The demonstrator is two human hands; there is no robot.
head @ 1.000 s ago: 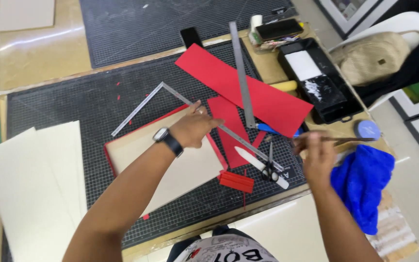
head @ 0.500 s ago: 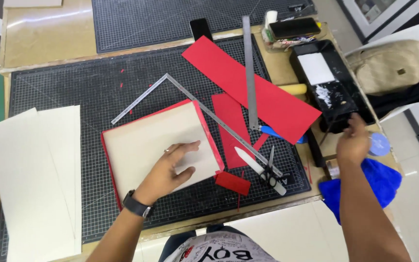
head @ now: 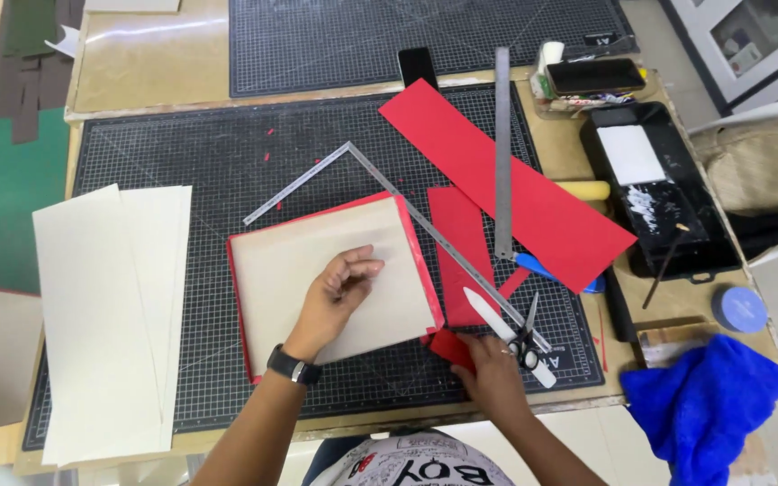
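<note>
In the head view, the left hand [head: 339, 292] lies near the middle of the frame, palm down with its fingers loosely curled, pressing on the pale grey square of board [head: 330, 270] and gripping nothing. That board sits on a slightly larger red paper sheet [head: 238, 306], whose edge shows as a thin red border along the left, top and right sides; both rest on the dark gridded cutting mat [head: 173, 162]. The board is turned a little, its right edge running from the upper middle down toward the lower right. The right hand [head: 493, 364] is lower and to the right, just past the board's lower right corner, fingers bent and touching a small red paper scrap [head: 450, 346]; whether it pinches the scrap or only rests on it cannot be told. So the scrap and that corner lie closest to the right hand, while the left hand holds down the board's middle. Just right of the right hand lie black-handled scissors [head: 526, 337] and a white bone folder [head: 497, 328], beside a metal carpenter's square [head: 380, 184] whose long arm slants along the board's right edge. A long red paper strip [head: 506, 180] lies in the upper right under a steel ruler [head: 502, 144]. Cream boards [head: 105, 315] are stacked at the left, a blue cloth [head: 704, 405] at the lower right.
</note>
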